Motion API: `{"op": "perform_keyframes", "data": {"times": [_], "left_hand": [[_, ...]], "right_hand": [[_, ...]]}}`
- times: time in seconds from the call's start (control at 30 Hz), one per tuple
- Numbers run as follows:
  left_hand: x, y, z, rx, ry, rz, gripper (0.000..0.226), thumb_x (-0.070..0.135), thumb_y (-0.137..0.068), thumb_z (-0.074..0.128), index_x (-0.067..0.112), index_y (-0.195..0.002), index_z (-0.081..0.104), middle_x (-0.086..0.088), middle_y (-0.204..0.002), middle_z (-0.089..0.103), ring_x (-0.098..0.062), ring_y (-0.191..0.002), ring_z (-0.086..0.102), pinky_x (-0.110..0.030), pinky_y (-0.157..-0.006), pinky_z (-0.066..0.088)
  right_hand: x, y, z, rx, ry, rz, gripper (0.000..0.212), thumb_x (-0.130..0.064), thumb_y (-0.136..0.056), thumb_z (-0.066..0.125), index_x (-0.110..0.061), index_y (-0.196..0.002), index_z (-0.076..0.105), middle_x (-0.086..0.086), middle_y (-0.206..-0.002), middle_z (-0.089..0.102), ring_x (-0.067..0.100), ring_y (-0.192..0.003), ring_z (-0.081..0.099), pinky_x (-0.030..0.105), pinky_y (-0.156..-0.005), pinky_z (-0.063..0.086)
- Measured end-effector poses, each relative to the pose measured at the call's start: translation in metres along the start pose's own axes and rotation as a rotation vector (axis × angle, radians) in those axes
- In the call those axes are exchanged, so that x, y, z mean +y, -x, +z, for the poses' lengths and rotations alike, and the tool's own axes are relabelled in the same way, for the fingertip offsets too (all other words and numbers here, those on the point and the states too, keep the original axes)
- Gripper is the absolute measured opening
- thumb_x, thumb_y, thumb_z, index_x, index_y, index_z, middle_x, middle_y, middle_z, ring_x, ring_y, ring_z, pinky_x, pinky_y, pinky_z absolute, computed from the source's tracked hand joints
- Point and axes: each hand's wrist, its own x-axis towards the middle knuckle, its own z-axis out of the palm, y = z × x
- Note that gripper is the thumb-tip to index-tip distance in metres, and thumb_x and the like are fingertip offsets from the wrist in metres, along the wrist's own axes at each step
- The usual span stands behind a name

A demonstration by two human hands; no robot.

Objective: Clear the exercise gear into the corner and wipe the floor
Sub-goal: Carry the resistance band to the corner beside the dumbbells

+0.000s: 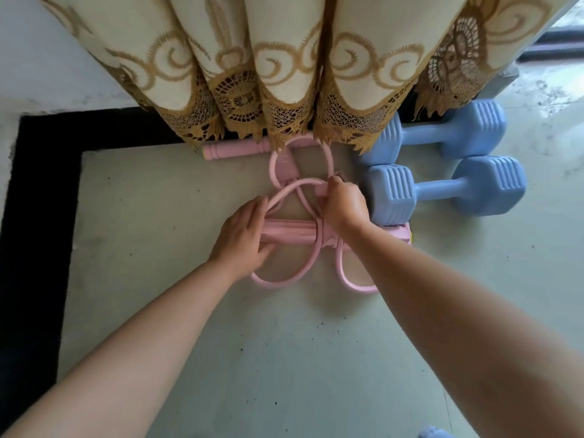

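A pink resistance-band pedal puller lies on the pale floor below the curtain. Its near padded bar (289, 233) runs sideways, and its pink tubes (286, 273) loop over and in front of it. My left hand (241, 237) grips the left end of that bar. My right hand (343, 203) pinches the tubes just above the bar's middle. The puller's far pink handle (235, 150) sticks out from under the curtain hem. Two light blue dumbbells (442, 134) (442, 189) lie side by side to the right, touching the puller's right end.
A cream curtain with a brown lace hem (284, 83) hangs over the far edge of the gear. A black border strip (41, 197) runs along the wall at left and behind. The floor (252, 358) shows dark specks. Something blue (436, 433) peeks in at the bottom edge.
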Motion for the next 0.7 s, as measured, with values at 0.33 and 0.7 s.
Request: {"op": "perform_keyframes", "data": {"times": [0.33,0.7], "left_hand": [[0.019,0.006,0.036,0.001,-0.102,-0.081,0.062,0.035,-0.077,0.039,-0.011,-0.119,0.044,-0.038,-0.112,0.061,-0.052,-0.097,0.063,-0.064,-0.073,0.047],[0.041,0.01,0.018,-0.169,-0.112,-0.188,0.069,0.039,-0.099,0.03,0.009,-0.15,-0.005,-0.02,-0.156,-0.015,-0.034,-0.146,-0.01,-0.049,-0.117,-0.005]], "right_hand": [[0.022,0.025,-0.002,-0.083,0.163,-0.245,0.042,-0.001,-0.085,0.046,0.007,-0.126,0.046,0.025,-0.127,0.046,0.039,-0.113,0.049,0.036,-0.093,0.041],[0.027,0.039,-0.018,-0.118,0.369,-0.247,0.037,-0.007,-0.09,0.046,-0.002,-0.126,0.048,0.019,-0.129,0.043,0.035,-0.118,0.045,0.037,-0.09,0.045]]}}
